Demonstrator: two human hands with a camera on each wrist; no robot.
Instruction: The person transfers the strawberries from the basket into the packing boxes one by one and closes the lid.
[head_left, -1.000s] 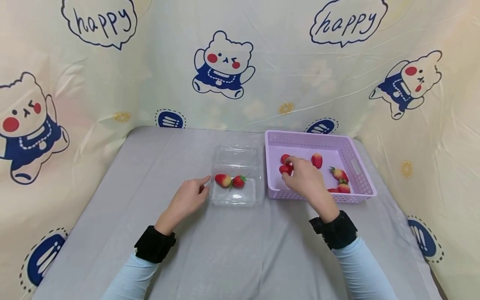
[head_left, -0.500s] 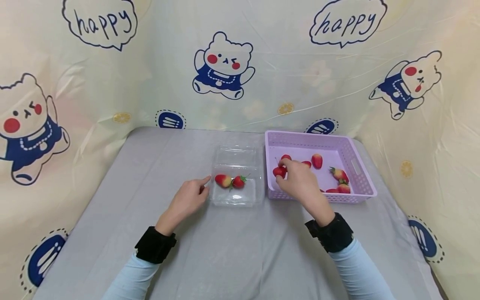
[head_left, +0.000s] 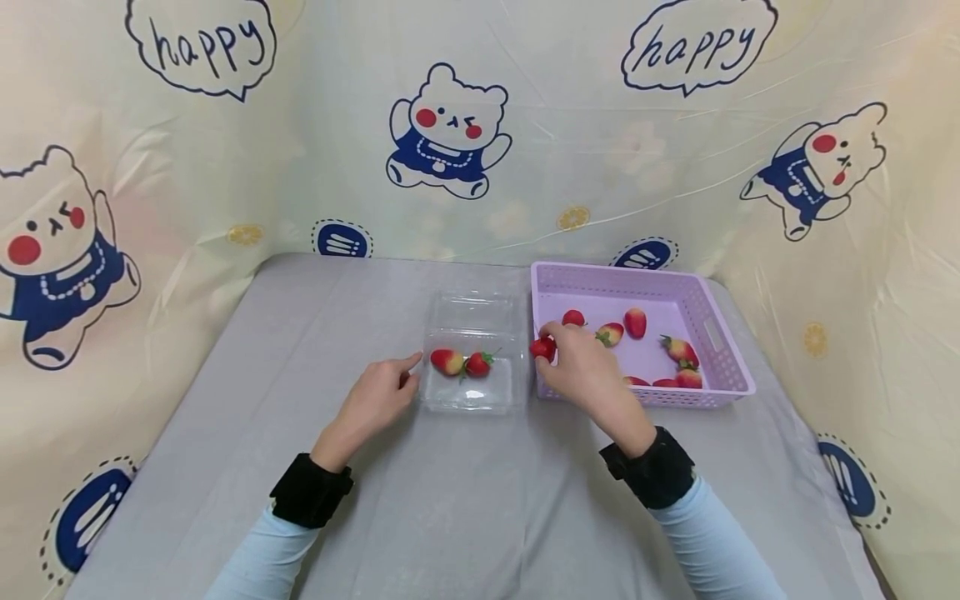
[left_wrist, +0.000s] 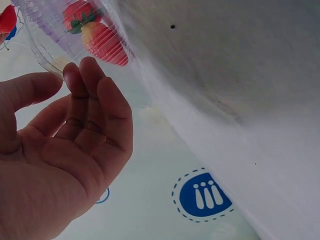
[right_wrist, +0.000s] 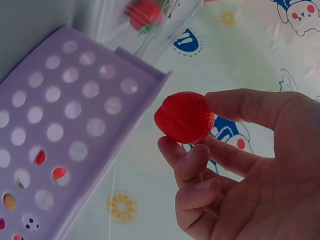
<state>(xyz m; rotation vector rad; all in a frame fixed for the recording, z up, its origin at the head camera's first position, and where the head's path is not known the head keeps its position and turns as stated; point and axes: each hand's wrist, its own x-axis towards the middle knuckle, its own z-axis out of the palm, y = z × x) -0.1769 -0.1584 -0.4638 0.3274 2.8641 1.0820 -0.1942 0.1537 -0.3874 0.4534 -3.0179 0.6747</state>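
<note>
My right hand point(head_left: 581, 362) pinches a red strawberry point(right_wrist: 185, 117) between thumb and fingertips, over the left wall of the lilac basket point(head_left: 637, 283). Several more strawberries lie in that basket, among them one with a pale top point(head_left: 610, 334). To the basket's left stands a clear plastic box point(head_left: 468, 400) with its lid point(head_left: 472, 308) folded back. Two strawberries sit side by side in the box, a red and yellow one point(head_left: 447, 362) and a red one with green leaves point(head_left: 478, 363). My left hand point(left_wrist: 75, 130) pinches the box's left rim between thumb and fingertips.
A grey cloth point(head_left: 337, 308) covers the table. Behind it hangs a pale curtain point(head_left: 315, 142) printed with bears. The basket's perforated wall point(right_wrist: 75, 110) rises between its strawberries and the box.
My right hand has moved left inside the basket, carrying the strawberry to the left wall. A pale-topped strawberry behind it has come into sight. My left hand and the box have stayed put.
</note>
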